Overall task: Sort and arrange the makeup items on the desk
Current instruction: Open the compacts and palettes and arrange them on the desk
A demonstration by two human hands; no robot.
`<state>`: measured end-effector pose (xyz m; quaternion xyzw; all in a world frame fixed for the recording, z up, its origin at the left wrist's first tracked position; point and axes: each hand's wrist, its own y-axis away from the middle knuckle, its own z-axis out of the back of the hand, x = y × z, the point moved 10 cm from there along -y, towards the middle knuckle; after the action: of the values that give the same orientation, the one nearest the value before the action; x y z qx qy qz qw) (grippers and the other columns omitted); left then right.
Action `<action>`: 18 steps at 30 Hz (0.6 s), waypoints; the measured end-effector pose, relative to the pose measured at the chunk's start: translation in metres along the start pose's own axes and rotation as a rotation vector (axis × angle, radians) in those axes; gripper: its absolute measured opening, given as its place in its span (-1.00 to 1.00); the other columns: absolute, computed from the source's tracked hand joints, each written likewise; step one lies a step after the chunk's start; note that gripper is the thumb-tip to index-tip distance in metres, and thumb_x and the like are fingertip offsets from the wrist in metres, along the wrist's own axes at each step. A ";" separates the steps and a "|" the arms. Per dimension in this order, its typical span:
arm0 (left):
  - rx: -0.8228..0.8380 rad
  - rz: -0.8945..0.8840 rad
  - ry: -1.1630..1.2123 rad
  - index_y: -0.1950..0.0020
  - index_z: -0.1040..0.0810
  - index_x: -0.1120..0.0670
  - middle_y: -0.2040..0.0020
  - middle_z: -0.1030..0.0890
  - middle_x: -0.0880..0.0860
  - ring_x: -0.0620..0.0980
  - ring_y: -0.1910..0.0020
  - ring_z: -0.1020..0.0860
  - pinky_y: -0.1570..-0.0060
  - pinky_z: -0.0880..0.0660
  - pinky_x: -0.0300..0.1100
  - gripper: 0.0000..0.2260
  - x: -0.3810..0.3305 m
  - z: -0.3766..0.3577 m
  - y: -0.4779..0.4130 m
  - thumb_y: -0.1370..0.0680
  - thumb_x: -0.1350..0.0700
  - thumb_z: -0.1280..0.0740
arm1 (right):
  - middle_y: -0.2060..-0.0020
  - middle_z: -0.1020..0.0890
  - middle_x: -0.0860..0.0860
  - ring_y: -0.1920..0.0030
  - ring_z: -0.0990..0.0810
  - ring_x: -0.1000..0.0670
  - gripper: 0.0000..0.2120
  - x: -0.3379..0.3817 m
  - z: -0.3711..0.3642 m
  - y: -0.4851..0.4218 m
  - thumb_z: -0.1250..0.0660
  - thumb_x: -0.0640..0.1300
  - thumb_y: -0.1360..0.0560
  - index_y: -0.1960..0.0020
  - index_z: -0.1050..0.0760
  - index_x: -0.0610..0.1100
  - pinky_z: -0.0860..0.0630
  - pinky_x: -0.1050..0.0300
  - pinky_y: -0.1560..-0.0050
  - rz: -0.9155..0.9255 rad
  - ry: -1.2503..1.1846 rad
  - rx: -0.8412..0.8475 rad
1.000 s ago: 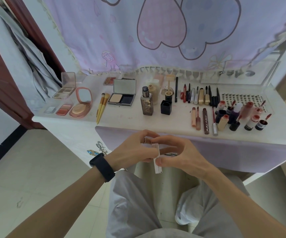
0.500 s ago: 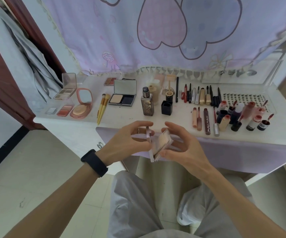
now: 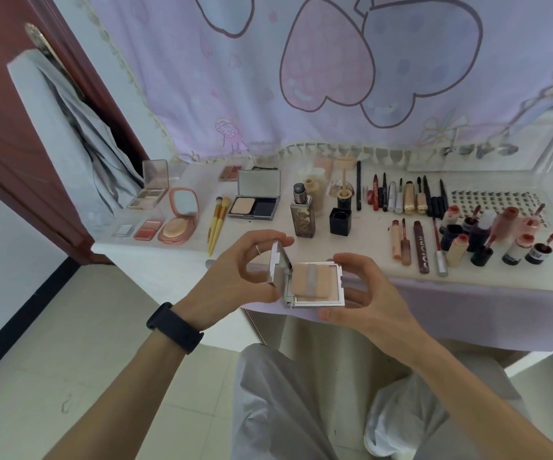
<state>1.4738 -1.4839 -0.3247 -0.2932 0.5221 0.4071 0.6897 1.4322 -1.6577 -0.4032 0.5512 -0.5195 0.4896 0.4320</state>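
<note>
A person is holding a white compact [image 3: 315, 283] open in the air, just in front of the desk's [image 3: 368, 240] near edge. The left hand [image 3: 235, 273] is pinching the raised lid [image 3: 280, 267]. The right hand [image 3: 368, 293] is gripping the base, fingers curled round it, with beige powder showing. This is probably the checking step before placing. Next, it likely needs setting down among the open compacts [image 3: 179, 224] at the desk's left, well apart from the lip tubes [image 3: 500, 237] at the right.
</note>
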 end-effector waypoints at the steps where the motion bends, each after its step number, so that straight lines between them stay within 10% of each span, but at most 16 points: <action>1: 0.014 -0.007 0.000 -0.37 -0.43 0.05 -0.35 -0.55 -0.05 0.10 -0.35 -0.51 -0.08 -0.59 -0.07 -0.35 0.000 0.000 0.000 -0.32 0.42 -0.40 | -0.18 -0.60 0.29 -0.12 -0.69 0.01 -0.24 0.001 -0.001 -0.001 -0.67 -0.05 -0.17 -0.29 -0.43 0.18 -0.63 0.19 -0.03 0.001 0.018 0.011; 13: 0.018 0.138 0.266 -0.40 -0.46 0.05 -0.35 -0.55 0.06 0.20 -0.30 -0.54 -0.14 -0.54 0.31 -0.29 0.019 0.019 -0.001 -0.27 0.43 -0.36 | -0.13 -0.63 0.23 0.01 -0.72 0.08 -0.22 -0.009 -0.012 -0.007 -0.65 0.08 -0.09 -0.28 -0.51 0.22 -0.60 0.29 0.06 -0.107 0.118 -0.019; 18: -0.009 0.225 0.313 -0.42 -0.47 -0.10 -0.25 -0.58 0.08 0.06 0.09 -0.68 -0.07 -0.62 0.04 -0.28 0.032 0.024 0.001 -0.31 0.36 -0.44 | -0.17 -0.64 -0.01 0.01 -0.72 0.11 -0.39 -0.029 -0.020 -0.016 -0.63 -0.39 -0.25 -0.20 -0.58 0.01 -0.65 0.19 0.08 -0.275 -0.148 -0.063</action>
<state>1.4887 -1.4552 -0.3485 -0.2960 0.6505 0.4335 0.5489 1.4467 -1.6319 -0.4283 0.6378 -0.4847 0.3676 0.4724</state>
